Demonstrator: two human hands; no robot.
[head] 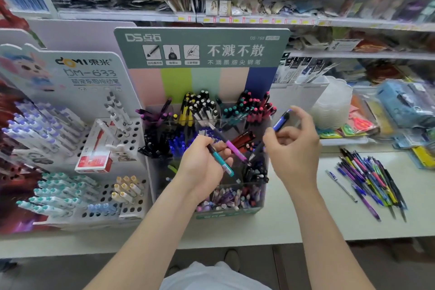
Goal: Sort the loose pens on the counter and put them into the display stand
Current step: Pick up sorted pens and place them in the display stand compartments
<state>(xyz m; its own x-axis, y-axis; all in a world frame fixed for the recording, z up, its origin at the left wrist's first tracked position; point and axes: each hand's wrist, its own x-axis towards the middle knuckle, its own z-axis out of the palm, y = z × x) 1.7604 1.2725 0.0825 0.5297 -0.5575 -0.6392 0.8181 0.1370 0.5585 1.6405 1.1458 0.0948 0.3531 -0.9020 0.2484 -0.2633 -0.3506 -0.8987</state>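
Left hand [204, 165]: fingers curled round a teal pen [222, 164] and a purple pen [232, 147], at frame centre.
Right hand [294, 148]: fingers and thumb pinch a blue pen [281, 121], tilted, its tip pointing down toward the left hand.
Display stand [202, 54]: behind and below both hands, compartments packed with pens.
Loose pens [372, 178]: piled on the tabletop [282, 221], right of the frame, well apart from both hands.
White stand [94, 73]: left, beside the display stand.

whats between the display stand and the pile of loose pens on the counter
In the head view, only bare white counter lies between the display stand and the loose pens; the right forearm crosses above it.
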